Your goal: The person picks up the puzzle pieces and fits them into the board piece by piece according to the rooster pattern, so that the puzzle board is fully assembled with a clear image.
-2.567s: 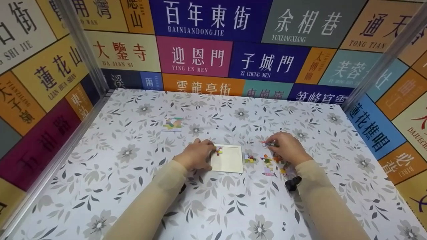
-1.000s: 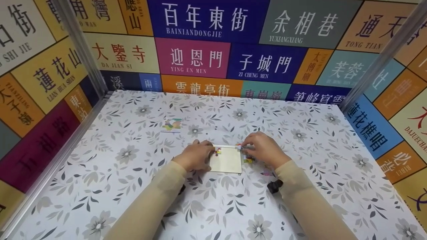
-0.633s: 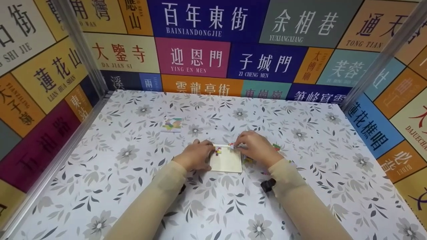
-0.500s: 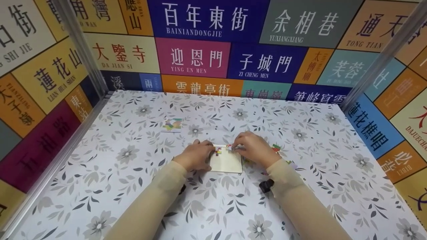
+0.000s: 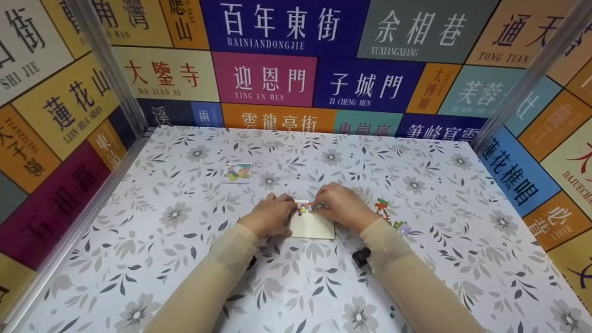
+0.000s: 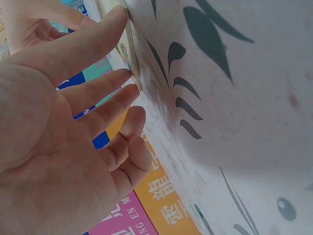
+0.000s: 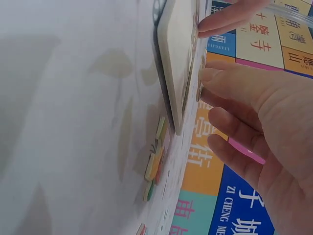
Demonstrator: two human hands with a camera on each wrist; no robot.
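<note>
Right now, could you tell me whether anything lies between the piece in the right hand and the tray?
Nothing visible does. The right hand pinches the piece right at the tray's far edge, beside the piece already seated. The left hand rests on the tray's left edge, clear of it.

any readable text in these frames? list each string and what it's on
All on the wall panels; none legible on the puzzle tray or table.
"百年東街 BAINIANDONGJIE": blue panel
"余相巷 YUXIANGXIANG": grey panel
"迎恩門 YING EN MEN": pink panel
"子城門 ZI CHENG MEN": navy panel
"大鑒寺 DA JIAN SI": cream panel
"蓮花山 LIAN HUA SHAN": yellow panel
"TONG TIAN": tan panel, cut off
Small card: picture only, too small to read.
</note>
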